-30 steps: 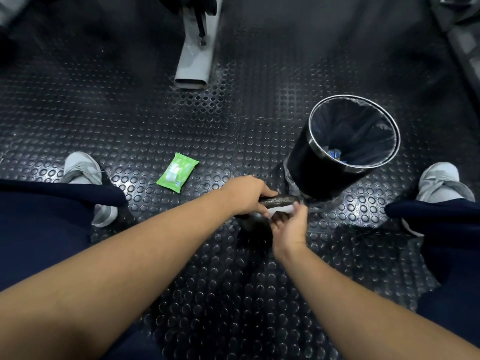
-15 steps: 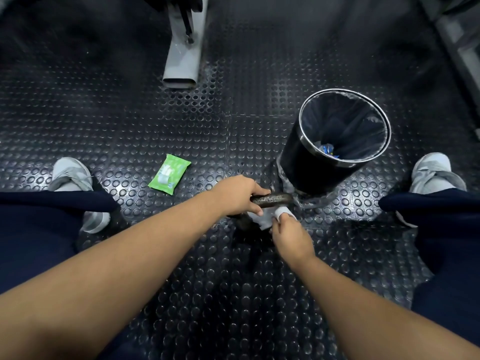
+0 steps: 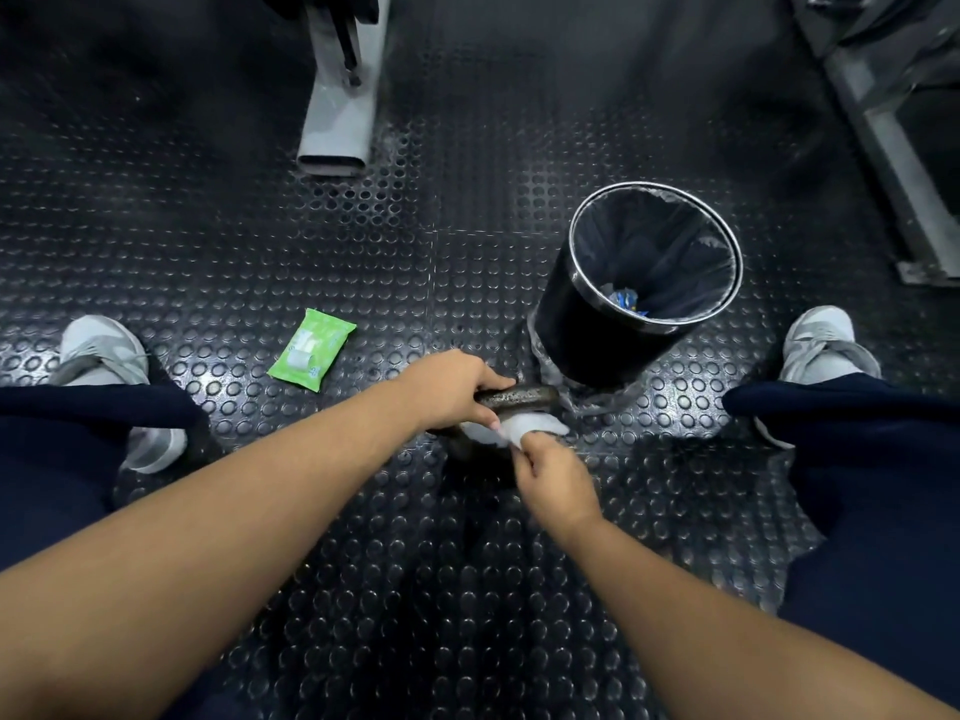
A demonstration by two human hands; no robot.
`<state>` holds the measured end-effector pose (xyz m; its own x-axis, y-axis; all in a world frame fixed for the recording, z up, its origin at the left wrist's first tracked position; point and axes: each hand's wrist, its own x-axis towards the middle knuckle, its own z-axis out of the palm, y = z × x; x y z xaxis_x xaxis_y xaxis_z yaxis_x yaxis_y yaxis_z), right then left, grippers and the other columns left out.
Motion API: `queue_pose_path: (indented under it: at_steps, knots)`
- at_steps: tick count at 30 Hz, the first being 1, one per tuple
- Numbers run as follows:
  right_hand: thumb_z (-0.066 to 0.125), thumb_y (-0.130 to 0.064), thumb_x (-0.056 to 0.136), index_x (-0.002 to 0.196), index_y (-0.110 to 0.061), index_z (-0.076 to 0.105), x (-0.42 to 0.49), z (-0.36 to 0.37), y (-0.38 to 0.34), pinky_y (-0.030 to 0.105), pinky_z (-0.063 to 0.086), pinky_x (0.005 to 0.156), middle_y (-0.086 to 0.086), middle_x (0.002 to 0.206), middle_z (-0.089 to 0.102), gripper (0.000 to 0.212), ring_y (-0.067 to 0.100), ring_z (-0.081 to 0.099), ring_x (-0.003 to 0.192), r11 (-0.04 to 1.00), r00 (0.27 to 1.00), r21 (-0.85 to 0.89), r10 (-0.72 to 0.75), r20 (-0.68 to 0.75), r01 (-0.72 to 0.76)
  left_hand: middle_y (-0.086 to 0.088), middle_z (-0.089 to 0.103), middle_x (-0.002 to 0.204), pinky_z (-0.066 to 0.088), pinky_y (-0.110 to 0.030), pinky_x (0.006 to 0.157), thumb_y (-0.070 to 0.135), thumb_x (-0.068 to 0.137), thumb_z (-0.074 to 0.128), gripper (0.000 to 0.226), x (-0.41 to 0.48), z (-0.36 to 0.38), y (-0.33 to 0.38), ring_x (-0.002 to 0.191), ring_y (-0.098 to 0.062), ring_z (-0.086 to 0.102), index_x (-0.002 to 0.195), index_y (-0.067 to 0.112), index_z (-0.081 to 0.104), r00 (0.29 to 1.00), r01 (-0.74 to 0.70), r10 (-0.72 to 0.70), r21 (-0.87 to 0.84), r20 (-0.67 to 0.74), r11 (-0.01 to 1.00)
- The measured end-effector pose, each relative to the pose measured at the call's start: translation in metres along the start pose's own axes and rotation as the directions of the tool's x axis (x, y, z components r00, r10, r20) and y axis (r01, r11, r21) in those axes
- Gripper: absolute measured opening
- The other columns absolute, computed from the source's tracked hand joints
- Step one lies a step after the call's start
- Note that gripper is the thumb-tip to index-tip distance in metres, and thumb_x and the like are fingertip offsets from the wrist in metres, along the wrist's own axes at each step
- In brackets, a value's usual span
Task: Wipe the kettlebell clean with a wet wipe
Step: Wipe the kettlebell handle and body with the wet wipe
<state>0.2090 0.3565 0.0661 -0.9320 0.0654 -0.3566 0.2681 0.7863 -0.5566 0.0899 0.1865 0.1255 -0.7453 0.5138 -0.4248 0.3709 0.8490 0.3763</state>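
Compared with a second ago, the right hand point(image 3: 556, 475) is turned knuckles-up and sits back from the handle, and more of the crumpled white wet wipe point(image 3: 524, 427) shows. Its curled fingers pinch the wipe and hold it against the dark rough metal kettlebell point(image 3: 527, 394), just beneath the handle bar. The left hand point(image 3: 454, 392) is wrapped round the left end of that bar, fingers closed over it. The kettlebell stands on the black studded rubber floor point(image 3: 363, 589) between the person's legs, its body mostly hidden under both hands and in shadow. Just beyond it stands a round black waste bin with a silver rim point(image 3: 582, 324), its base near the bar's right end. A flat green packet of wipes point(image 3: 311, 350) lies on the floor to the left, apart from the kettlebell
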Motion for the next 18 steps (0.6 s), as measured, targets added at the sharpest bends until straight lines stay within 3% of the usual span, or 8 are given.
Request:
queue_pose_path:
  at_steps: [5, 7, 9, 12, 15, 18]
  knots:
    - [0.038, -0.031, 0.106, 0.094, -0.025, 0.046, 0.009, -0.006, 0.001, 0.043, 0.05, 0.067, 0.002, 0.084, 0.062, 0.016, 0.03, 0.061, 0.076, 0.991, 0.986, -0.095, -0.079, 0.145, 0.093, 0.016, 0.067, 0.135, 0.051, -0.03, 0.09, 0.051, 0.084, 0.08, 0.066, 0.001, 0.002, -0.001, 0.119, -0.013, 0.064, 0.145, 0.046, 0.055, 1.0, 0.002, -0.002, -0.001, -0.006, 1.0]
    - [0.037, -0.025, 0.105, 0.093, -0.023, 0.043, 0.016, -0.013, 0.003, 0.048, 0.052, 0.07, 0.003, 0.089, 0.062, 0.014, 0.032, 0.061, 0.077, 0.99, 0.987, -0.111, -0.075, 0.141, 0.092, 0.016, 0.071, 0.129, 0.05, -0.029, 0.084, 0.05, 0.085, 0.079, 0.065, 0.001, 0.003, -0.001, 0.111, -0.013, 0.066, 0.145, 0.047, 0.055, 1.0, 0.005, -0.005, 0.003, -0.004, 1.0]
    - [0.04, -0.021, 0.101, 0.091, -0.024, 0.04, 0.018, -0.013, 0.004, 0.044, 0.049, 0.068, -0.001, 0.091, 0.057, 0.01, 0.029, 0.059, 0.079, 0.992, 0.984, -0.112, -0.044, 0.173, 0.064, 0.015, 0.071, 0.128, 0.053, -0.031, 0.087, 0.05, 0.084, 0.08, 0.064, 0.002, 0.005, -0.001, 0.109, -0.013, 0.066, 0.144, 0.048, 0.055, 1.0, 0.016, -0.016, -0.008, 0.006, 1.0]
    - [0.049, -0.024, 0.094, 0.095, -0.028, 0.04, 0.011, 0.002, -0.007, 0.037, 0.043, 0.061, -0.003, 0.085, 0.058, 0.01, 0.021, 0.059, 0.075, 0.997, 0.988, 0.053, 0.044, 0.151, -0.053, 0.015, 0.07, 0.131, 0.054, -0.035, 0.094, 0.051, 0.083, 0.081, 0.064, 0.003, 0.006, -0.004, 0.113, -0.013, 0.066, 0.143, 0.046, 0.057, 1.0, 0.021, -0.021, -0.011, 0.008, 1.0]
    - [0.055, -0.028, 0.088, 0.1, -0.029, 0.044, 0.008, 0.017, -0.019, 0.035, 0.045, 0.061, -0.002, 0.08, 0.061, 0.016, 0.021, 0.06, 0.072, 0.938, 0.982, 0.299, 0.148, 0.114, -0.176, 0.016, 0.069, 0.132, 0.054, -0.036, 0.095, 0.053, 0.082, 0.08, 0.066, 0.005, 0.007, -0.005, 0.114, -0.013, 0.066, 0.143, 0.046, 0.056, 1.0, 0.019, -0.019, -0.007, 0.01, 1.0]
    - [0.06, -0.036, 0.083, 0.096, -0.037, 0.044, 0.015, 0.023, -0.021, 0.046, 0.058, 0.071, -0.004, 0.089, 0.067, 0.02, 0.018, 0.066, 0.078, 0.828, 0.972, 0.509, 0.188, 0.143, -0.235, 0.017, 0.071, 0.128, 0.055, -0.033, 0.089, 0.054, 0.083, 0.079, 0.066, 0.005, 0.008, -0.006, 0.105, -0.012, 0.067, 0.144, 0.048, 0.055, 1.0, 0.017, -0.018, 0.007, 0.014, 1.0]
